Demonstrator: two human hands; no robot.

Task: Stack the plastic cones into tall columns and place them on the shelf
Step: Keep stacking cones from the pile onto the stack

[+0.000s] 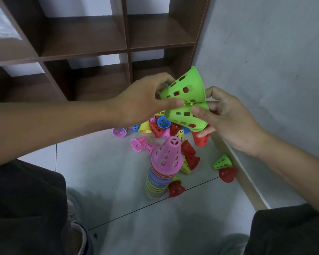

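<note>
My left hand (145, 100) grips the narrow end of a green perforated cone (187, 85), held tilted with its wide rim up and to the right. Just below it, my right hand (226, 122) pinches a second green cone (184, 116); the rims of the two cones touch. Under the hands, a tall column of stacked cones (160, 173) topped by a pink cone (168, 153) stands on the floor. Several loose cones (160, 127) in red, yellow, blue and pink lie behind it. The brown shelf (92, 52) stands at the back.
A grey wall (265, 61) with a baseboard (241, 175) runs along the right. A green cone (222, 161) and a red cone (226, 174) lie beside it. My knees in dark trousers (26, 208) and shoes frame the tiled floor (103, 166).
</note>
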